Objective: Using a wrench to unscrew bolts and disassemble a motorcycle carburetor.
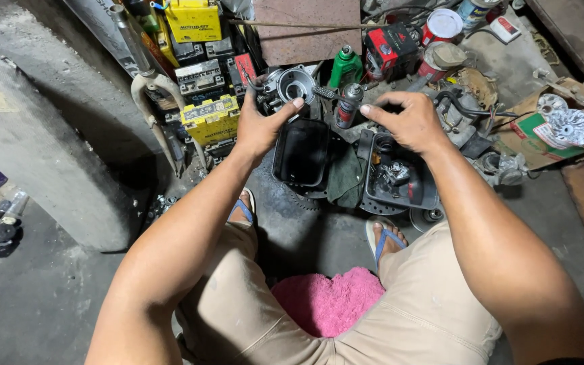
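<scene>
My left hand grips a small metal engine part, a carburettor-like body, above a black empty plastic tray. My right hand hovers with curled fingers over a grey tray that holds small metal parts; whether it holds anything is hidden. A dark spray can stands between the two hands. A dark green rag lies between the trays.
Yellow and black batteries are stacked at the back left beside a metal fork. A green bottle, red tins and a cardboard box with a finned metal disc lie behind and right. A pink cushion sits between my knees.
</scene>
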